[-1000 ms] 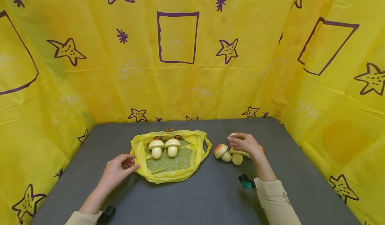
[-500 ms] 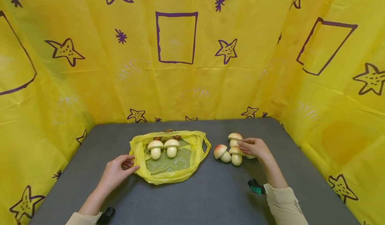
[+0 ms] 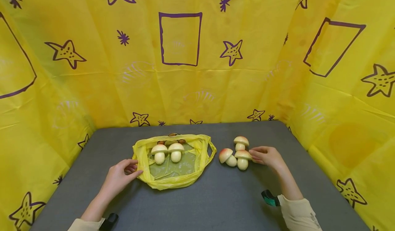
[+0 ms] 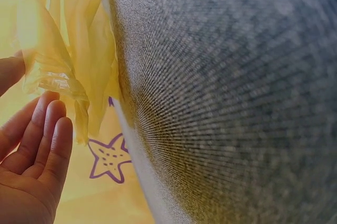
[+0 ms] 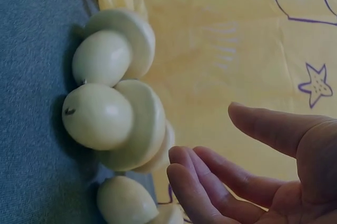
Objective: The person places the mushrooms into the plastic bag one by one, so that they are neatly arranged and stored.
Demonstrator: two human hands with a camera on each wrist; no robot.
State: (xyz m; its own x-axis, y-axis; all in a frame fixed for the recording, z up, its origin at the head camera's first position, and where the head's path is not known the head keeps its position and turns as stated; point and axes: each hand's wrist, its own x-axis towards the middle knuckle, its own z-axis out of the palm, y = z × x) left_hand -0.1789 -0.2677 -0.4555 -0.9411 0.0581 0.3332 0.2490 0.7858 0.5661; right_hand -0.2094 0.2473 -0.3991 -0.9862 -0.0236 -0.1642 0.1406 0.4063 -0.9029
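Observation:
A yellow plastic bag (image 3: pixel 203 155) lies with its mouth spread wide on the grey table. Inside it are two toy mushrooms (image 3: pixel 159 153) with pale stems and rounded caps. My left hand (image 3: pixel 120 174) holds the bag's left edge, which in the left wrist view sits between thumb and fingers (image 4: pixel 45 134). My right hand (image 3: pixel 268 157) is over the right side of a group of red-topped mushrooms (image 3: pixel 242 159), holding nothing. Its thumb and fingers are spread apart in the right wrist view, beside the caps. A mushroom (image 5: pixel 126 200) low in that view is hidden by the hand from above.
The bag's loop handle (image 3: pixel 212 149) points toward the mushrooms. Yellow cloth walls (image 3: pixel 182 87) with purple star drawings enclose the table (image 3: pixel 197 210) at the back and both sides. Black straps (image 3: pixel 270 198) show at both wrists.
My right hand has shifted right and nearer to me, lower over the group, uncovering the back and front mushrooms. The left hand and the bag stay in place.

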